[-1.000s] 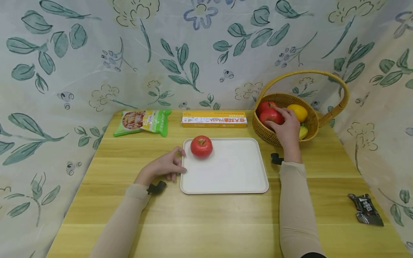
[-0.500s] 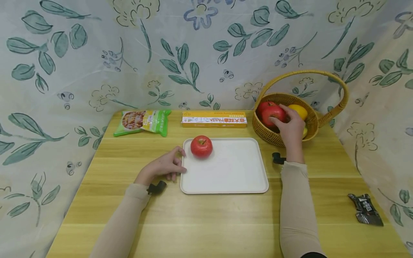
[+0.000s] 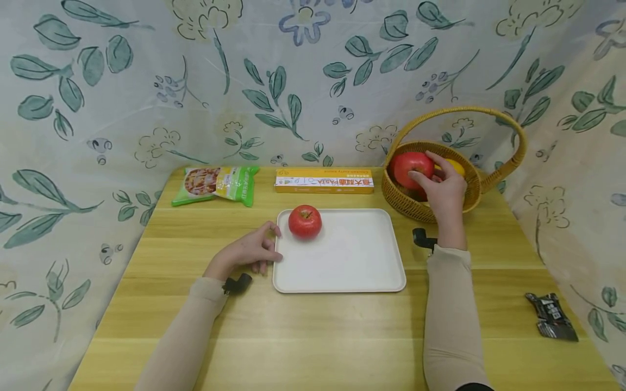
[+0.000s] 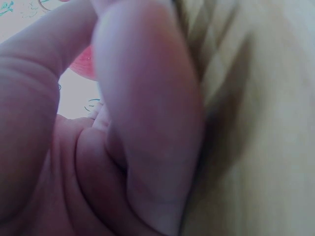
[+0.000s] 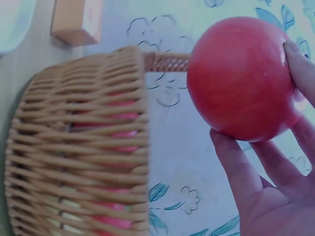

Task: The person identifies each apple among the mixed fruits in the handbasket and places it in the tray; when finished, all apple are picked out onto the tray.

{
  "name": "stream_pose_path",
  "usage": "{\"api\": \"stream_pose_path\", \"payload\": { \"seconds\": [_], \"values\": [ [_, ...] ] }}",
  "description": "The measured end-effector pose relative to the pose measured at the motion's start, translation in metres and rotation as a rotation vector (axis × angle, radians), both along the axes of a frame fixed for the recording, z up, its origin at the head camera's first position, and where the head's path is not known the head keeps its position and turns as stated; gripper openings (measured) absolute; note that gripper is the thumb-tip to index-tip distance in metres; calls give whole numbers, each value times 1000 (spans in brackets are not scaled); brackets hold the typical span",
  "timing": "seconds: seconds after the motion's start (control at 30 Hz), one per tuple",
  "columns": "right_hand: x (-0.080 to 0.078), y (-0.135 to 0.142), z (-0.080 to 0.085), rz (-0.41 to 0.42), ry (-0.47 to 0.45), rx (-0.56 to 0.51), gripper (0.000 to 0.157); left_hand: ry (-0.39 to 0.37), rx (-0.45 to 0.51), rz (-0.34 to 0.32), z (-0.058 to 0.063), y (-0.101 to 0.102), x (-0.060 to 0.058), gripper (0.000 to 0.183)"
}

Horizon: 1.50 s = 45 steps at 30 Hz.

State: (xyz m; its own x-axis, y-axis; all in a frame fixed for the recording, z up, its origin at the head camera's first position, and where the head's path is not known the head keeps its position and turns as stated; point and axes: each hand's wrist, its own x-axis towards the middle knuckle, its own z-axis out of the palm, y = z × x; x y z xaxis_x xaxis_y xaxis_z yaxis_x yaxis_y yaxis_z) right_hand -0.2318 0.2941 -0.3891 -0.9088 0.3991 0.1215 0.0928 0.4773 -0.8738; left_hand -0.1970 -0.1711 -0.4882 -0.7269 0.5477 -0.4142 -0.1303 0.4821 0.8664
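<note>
My right hand [image 3: 444, 187] holds a red apple [image 3: 413, 169] between thumb and fingers. In the right wrist view that apple [image 5: 243, 78] is up above the rim of the wicker basket [image 5: 81, 147], and more red shows through the weave. In the head view it overlaps the mouth of the basket [image 3: 408, 205]; a yellow fruit [image 3: 457, 167] shows behind the hand. My left hand [image 3: 249, 248] rests at the left edge of a white tray [image 3: 349, 255], thumb and index fingertips at its rim, fingers loosely bent. Another red apple [image 3: 305, 221] sits in the tray's far left corner.
Behind the tray lies a yellow pasta box [image 3: 325, 181], with a green food packet [image 3: 215, 185] to its left. A small black wrapper [image 3: 551, 316] lies at the right of the wooden table [image 3: 323, 336]. The basket's tall handle [image 3: 459, 110] arches over it.
My right hand has lifted the apple up within the basket and shifted slightly right, covering more of the yellow fruit. The left hand and the tray stay where they were.
</note>
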Motion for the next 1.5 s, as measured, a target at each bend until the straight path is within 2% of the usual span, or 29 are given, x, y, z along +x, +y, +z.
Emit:
{"api": "stream_pose_path", "payload": {
  "seconds": [0.27, 0.37, 0.57, 0.67, 0.8, 0.9, 1.1, 1.27, 1.5],
  "values": [
    [11, -13, 15, 93, -16, -9, 67, 11, -2, 1, 0, -2, -1, 62],
    [15, -18, 17, 148, -26, -32, 68, 14, -3, -1, -1, -2, -1, 62],
    [22, -32, 15, 291, -40, -7, 67, 13, -13, -5, -2, -1, -1, 63],
    [25, -39, 9, 367, -66, 19, 66, 11, -16, -1, -1, 0, 0, 63],
    [26, -46, -3, 452, -168, 20, 69, 12, -13, 0, 0, 1, 1, 63],
    [26, -49, -13, 491, -246, 18, 70, 12, -10, -2, 0, 1, 1, 63],
    [22, -48, -37, 569, -347, 79, 70, 4, -1, 2, 0, -1, 1, 62],
    [19, -48, -50, 590, -369, 110, 71, 2, -1, -3, -2, 0, 1, 63],
    [18, -48, -54, 613, -355, 107, 75, 6, -11, -4, 1, 0, 1, 62]
  ]
}}
